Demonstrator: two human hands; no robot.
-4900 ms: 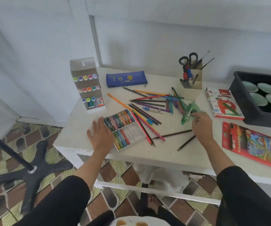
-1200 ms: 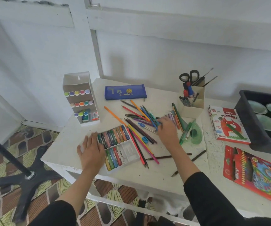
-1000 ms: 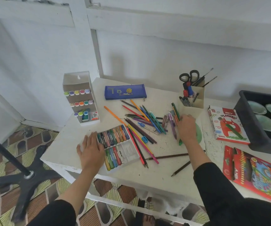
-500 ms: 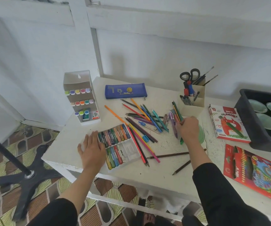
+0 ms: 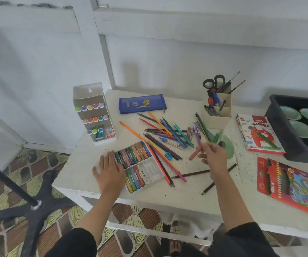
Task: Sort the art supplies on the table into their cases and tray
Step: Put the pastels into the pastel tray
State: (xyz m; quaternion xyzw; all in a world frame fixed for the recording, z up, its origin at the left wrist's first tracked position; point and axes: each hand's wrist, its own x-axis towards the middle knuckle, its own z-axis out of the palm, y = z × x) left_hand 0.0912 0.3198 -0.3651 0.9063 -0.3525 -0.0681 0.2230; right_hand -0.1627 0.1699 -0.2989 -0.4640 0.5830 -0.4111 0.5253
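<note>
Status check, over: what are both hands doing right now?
Left hand flat on pastel tray, left edge. Right hand pinches red pastel stick. Loose pencils lie between it and tray.

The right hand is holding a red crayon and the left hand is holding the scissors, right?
Not quite. The left hand is not holding the scissors; they stand in the pen holder at the back of the table. The head view shows the left hand lying flat on the left end of the crayon tray. The right hand does hold a red crayon.
</note>
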